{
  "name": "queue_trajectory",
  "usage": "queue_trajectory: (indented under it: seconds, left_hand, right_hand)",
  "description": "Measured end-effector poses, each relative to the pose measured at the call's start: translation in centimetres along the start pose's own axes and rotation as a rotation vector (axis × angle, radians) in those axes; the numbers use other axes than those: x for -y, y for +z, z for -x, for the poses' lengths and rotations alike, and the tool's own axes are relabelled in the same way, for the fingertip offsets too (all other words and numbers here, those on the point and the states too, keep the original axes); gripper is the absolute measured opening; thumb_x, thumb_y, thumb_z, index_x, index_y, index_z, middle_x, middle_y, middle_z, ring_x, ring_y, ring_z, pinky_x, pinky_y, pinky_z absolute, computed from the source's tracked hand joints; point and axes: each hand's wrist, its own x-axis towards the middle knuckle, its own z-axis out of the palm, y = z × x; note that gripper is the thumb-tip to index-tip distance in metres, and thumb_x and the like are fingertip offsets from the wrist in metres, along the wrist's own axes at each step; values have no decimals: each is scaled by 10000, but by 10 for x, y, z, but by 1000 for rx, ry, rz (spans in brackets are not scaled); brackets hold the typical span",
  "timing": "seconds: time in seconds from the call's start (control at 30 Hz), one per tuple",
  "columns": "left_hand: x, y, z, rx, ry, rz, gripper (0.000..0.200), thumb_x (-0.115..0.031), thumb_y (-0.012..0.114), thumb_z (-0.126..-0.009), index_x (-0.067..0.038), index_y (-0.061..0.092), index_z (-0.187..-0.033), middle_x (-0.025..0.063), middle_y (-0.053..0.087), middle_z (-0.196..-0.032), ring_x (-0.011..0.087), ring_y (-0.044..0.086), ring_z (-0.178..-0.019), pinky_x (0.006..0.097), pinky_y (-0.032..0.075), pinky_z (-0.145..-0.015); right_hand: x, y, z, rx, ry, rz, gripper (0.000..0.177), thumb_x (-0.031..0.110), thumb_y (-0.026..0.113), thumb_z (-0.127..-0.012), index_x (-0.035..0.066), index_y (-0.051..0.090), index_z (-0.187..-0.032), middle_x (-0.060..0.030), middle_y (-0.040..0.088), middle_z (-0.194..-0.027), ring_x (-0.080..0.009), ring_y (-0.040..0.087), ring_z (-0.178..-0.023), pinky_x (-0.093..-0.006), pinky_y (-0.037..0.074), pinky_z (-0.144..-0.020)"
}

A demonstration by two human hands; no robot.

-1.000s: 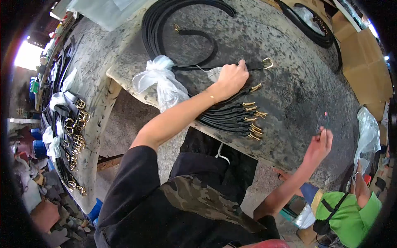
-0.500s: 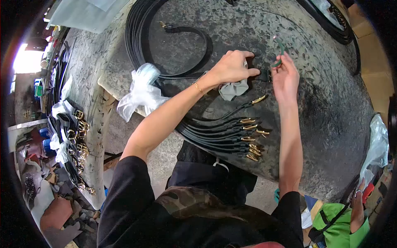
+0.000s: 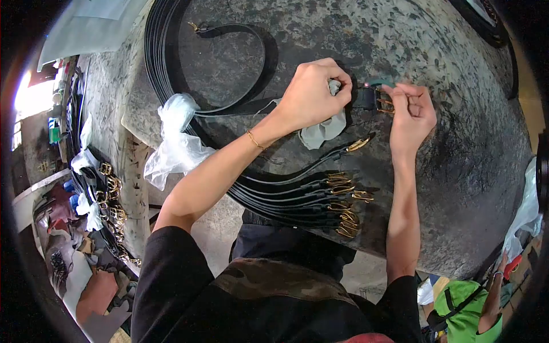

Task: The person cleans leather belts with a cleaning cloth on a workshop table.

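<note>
While the left hand (image 3: 320, 91) clutches a grey cloth (image 3: 323, 132) in its curled fingers, the right hand (image 3: 413, 110) pinches a slim green tool (image 3: 382, 82) close by the gold buckle (image 3: 385, 103) of a black belt (image 3: 363, 98) on the desk (image 3: 463, 177); other buckled belts (image 3: 286, 197) fan out nearer the torso.

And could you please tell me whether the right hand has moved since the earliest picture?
Yes, the right hand has moved up the picture and leftward, judged against the bunched gold buckles.
</note>
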Motion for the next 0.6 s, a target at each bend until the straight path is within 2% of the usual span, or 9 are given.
queue_trajectory:
  seconds: [0.2,0.6]
  left_hand:
    - [0,-3,0,43,-36,21,120,-69,665,-791,29,699,-851,126,677,-834,240,681,-777,321,518,-742]
    - [1,-1,1,22,2,34,111,-71,664,-801,30,694,-835,121,676,-833,226,678,-771,316,516,-743]
  right_hand:
    - [1,2,3,74,-17,86,35,-45,635,-854,-25,642,-881,-19,651,-828,-28,554,-718,-186,425,-624]
    - [-1,3,4,91,-20,116,41,-44,645,-844,-28,641,-882,-15,654,-821,-30,558,-730,-191,437,-660]
